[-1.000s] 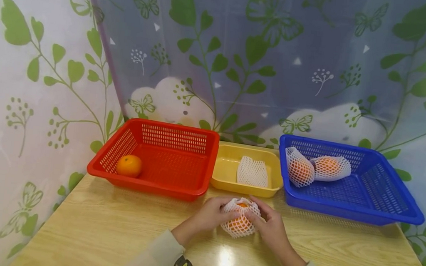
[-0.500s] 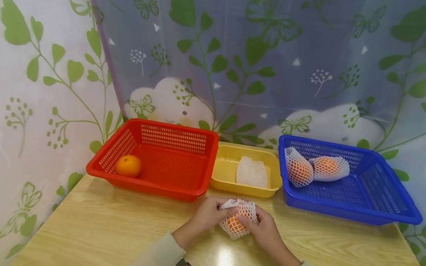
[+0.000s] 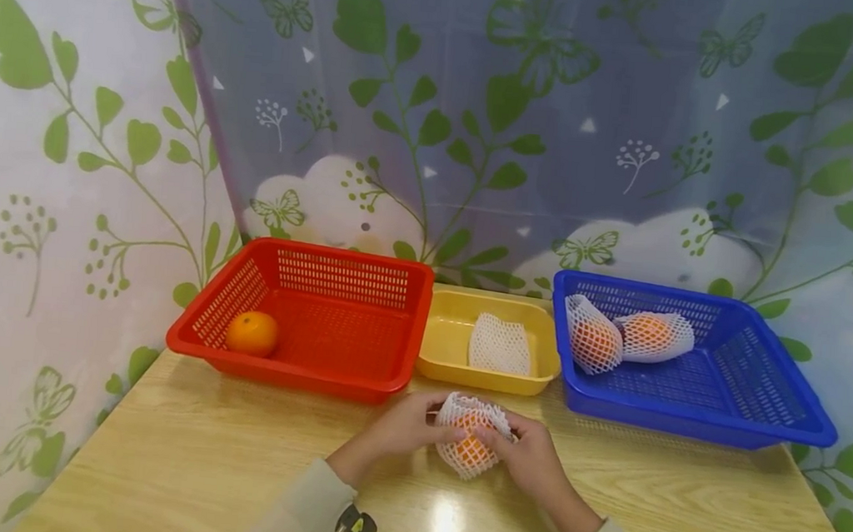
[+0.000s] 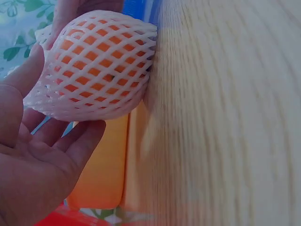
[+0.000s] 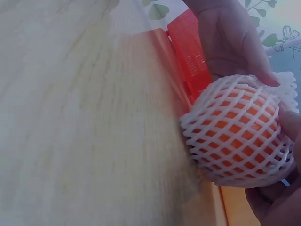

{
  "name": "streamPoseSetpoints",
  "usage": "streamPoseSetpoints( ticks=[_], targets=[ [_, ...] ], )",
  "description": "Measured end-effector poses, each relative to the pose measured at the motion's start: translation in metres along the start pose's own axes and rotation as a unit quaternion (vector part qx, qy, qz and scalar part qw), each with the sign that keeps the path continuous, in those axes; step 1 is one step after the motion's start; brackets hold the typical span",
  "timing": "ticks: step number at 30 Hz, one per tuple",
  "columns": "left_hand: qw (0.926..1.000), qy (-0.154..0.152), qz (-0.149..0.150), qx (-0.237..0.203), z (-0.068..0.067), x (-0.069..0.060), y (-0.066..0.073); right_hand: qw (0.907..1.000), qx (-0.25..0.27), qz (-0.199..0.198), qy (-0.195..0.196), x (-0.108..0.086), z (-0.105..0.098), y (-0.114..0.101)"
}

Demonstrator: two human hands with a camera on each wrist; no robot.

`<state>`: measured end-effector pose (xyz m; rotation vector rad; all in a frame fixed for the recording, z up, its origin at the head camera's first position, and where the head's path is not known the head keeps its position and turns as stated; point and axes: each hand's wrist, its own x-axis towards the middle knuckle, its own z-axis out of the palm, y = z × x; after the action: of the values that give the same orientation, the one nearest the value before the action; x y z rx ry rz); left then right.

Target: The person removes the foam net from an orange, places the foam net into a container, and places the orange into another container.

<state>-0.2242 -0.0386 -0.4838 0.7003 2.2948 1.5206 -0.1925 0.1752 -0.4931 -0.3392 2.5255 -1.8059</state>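
Note:
An orange in a white foam net (image 3: 467,449) is between both hands just above or on the table, in front of the yellow tray. My left hand (image 3: 401,424) holds its left side, the thumb on the net's front. From the other side my right hand (image 3: 534,456) grips it, its thumb pressing on the front. In the left wrist view the net (image 4: 101,66) covers the fruit, with the left fingertips (image 4: 94,134) beneath it. The right wrist view shows the netted orange (image 5: 240,136) close up, the gathered net end by the thumbs.
A red basket (image 3: 342,385) at back left has one bare orange (image 3: 252,333) in it. The yellow tray (image 3: 481,379) in the middle holds a flat foam net (image 3: 499,344). In the blue basket (image 3: 693,419) at right lie two netted oranges (image 3: 596,346).
The net's upper edge has come up over the orange's top, which showed bare a second ago. My left thumb has shifted lower on the net. The view has drifted slightly.

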Motion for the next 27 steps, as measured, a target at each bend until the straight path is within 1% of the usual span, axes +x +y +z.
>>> streamPoseSetpoints(
  ticks=[4,6,10,13,16,22,25,27],
  targets=[
    [1.0000,-0.004,0.001,0.004,0.002,0.001,-0.001,0.9997,0.006,-0.023,0.010,0.004,-0.002,-0.002],
    [0.9999,-0.008,0.000,0.014,0.004,0.001,-0.001,0.9993,-0.002,-0.034,0.013,0.005,-0.002,-0.003],
    [0.9995,-0.026,0.007,0.014,0.005,0.000,-0.001,0.9986,-0.015,-0.048,0.013,0.005,0.000,-0.001],
    [0.9993,-0.031,0.012,0.013,0.005,-0.001,-0.001,0.9983,-0.022,-0.052,0.014,0.005,0.000,0.000],
    [0.9994,-0.027,0.015,0.018,0.004,-0.002,-0.001,0.9986,-0.017,-0.047,0.015,0.002,0.001,0.002],
    [0.9995,-0.016,0.013,0.022,0.003,-0.005,-0.001,0.9981,0.027,-0.055,0.001,0.001,0.004,0.006],
    [0.9996,-0.006,0.010,0.025,0.004,-0.007,-0.001,0.9983,0.039,-0.044,0.000,0.000,0.006,0.007],
    [0.9996,0.005,0.011,0.027,0.004,-0.008,-0.001,0.9981,0.049,-0.037,-0.005,-0.001,0.007,0.008]
  ],
)
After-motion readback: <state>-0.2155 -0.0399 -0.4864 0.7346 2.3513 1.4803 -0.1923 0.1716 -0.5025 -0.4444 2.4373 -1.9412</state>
